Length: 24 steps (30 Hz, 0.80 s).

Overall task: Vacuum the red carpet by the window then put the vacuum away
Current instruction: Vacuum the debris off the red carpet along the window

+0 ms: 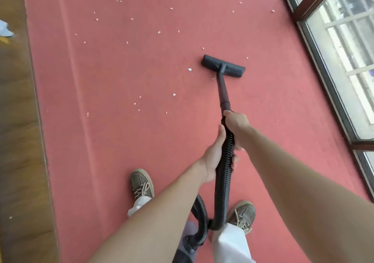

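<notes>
A red carpet (125, 76) runs away from me, strewn with several small white paper scraps (189, 69). The black vacuum floor head (223, 66) lies flat on the carpet, right of centre, at the end of a dark wand (223, 92). My right hand (235, 123) grips the wand's lower end where the ribbed black hose (223, 173) begins. My left hand (216, 155) is wrapped around the hose just below it. The hose loops down between my two brown shoes to a grey vacuum body (187, 244), mostly hidden by my left arm.
A window with a dark frame (323, 64) borders the carpet on the right. Brown wooden floor (18, 141) lies along the left edge, with a crumpled pale cloth or paper (5, 29) at its far left. My shoes (141, 183) stand on the carpet.
</notes>
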Available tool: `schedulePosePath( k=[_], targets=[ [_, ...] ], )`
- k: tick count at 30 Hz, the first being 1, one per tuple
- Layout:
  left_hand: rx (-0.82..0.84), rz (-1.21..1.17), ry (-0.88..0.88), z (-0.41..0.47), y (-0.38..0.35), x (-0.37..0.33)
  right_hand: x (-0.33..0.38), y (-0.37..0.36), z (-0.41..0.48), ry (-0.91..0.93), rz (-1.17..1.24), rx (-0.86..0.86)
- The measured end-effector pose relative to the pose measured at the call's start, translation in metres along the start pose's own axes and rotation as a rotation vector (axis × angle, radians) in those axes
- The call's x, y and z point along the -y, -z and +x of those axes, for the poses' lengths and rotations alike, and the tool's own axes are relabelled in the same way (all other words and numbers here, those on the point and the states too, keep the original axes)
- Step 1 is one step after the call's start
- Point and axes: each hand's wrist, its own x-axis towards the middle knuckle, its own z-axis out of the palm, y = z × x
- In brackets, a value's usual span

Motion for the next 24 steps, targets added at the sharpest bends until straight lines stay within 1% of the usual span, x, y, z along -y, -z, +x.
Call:
schedulePosePath(
  k=[2, 4, 9, 11, 14, 17, 24],
  targets=[
    [0.045, 0.13, -0.105, -0.005, 0.012, -0.004, 0.009, -0.011, -0.002, -0.017, 0.051, 0.004],
    [0.06, 0.297, -0.156, -0.009, 0.027, -0.006, 0.019, -0.02, -0.003, -0.037, 0.101, 0.018],
    [0.014, 0.85, -0.055, -0.014, 0.068, -0.005, 0.038, -0.025, -0.004, -0.061, 0.171, 0.028],
    [-0.047, 1.028, -0.067, -0.015, 0.082, -0.013, 0.039, -0.025, -0.007, -0.08, 0.186, 0.039],
    [-0.17, 1.095, -0.186, -0.016, 0.092, -0.029, 0.046, -0.029, -0.014, -0.097, 0.17, 0.056],
    [-0.224, 1.115, -0.3, -0.011, 0.09, -0.046, 0.061, -0.032, -0.021, -0.077, 0.118, 0.082],
    [-0.36, 1.172, -0.384, 0.001, 0.092, -0.087, 0.093, -0.048, -0.036, 0.03, -0.042, 0.144]
  ],
)
